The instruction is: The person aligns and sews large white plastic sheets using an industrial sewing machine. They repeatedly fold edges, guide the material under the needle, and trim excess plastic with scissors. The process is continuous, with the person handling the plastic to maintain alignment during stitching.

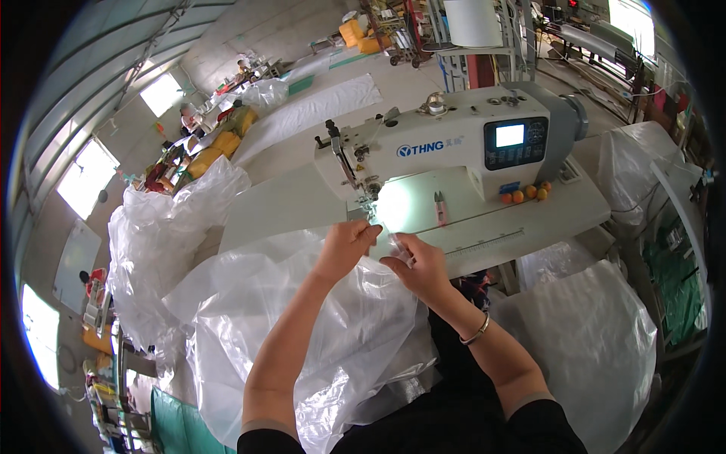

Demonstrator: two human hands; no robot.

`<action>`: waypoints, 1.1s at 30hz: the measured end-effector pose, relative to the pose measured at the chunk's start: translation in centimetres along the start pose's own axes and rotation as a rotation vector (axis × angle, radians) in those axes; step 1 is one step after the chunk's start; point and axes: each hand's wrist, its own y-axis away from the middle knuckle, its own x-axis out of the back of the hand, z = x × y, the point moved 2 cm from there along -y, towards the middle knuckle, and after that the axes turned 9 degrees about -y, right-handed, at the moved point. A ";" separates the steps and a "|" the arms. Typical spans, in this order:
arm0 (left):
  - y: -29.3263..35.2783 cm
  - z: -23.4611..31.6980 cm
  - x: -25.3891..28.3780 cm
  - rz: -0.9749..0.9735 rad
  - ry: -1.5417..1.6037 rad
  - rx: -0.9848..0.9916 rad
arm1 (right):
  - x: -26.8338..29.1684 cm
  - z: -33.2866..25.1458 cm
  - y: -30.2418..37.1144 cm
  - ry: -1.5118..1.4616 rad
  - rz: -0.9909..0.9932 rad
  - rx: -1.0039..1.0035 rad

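Observation:
Just in front of the needle area of a white sewing machine point(454, 140), my left hand point(349, 246) is closed, thumb and fingers pinching the upper edge of a clear plastic sheet point(283, 310). Close by on the right, my right hand point(420, 266) pinches the same sheet, whose edge shows between the two hands. The sheet drapes off the table's front over my lap. A bright lamp spot lights the machine bed behind my fingers. Small thread snips point(440, 209) with pink handles lie on the bed beyond my right hand.
Several small orange fruits point(529, 193) sit below the machine's lit control panel point(516, 142). Crumpled clear plastic point(155, 253) heaps up at the left; another plastic sheet point(582, 340) hangs at the right. A white cylinder point(473, 23) stands behind the machine. People work far off at the left.

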 end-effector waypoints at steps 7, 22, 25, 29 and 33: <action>0.6 0.4 -0.3 0.125 0.156 -0.309 | -0.4 1.6 0.7 -0.256 -0.063 -0.289; 1.0 0.0 0.1 0.091 -0.057 -0.216 | 0.2 -0.4 -0.1 0.144 0.099 0.098; 1.1 0.1 0.1 0.086 -0.045 -0.207 | 0.0 -0.1 0.1 0.097 0.107 0.046; 1.0 -0.3 0.1 0.081 -0.086 -0.239 | -0.1 0.7 0.0 -0.054 0.080 -0.102; 1.1 -0.1 0.0 0.108 -0.141 -0.293 | -0.3 1.5 0.1 -0.151 0.119 -0.092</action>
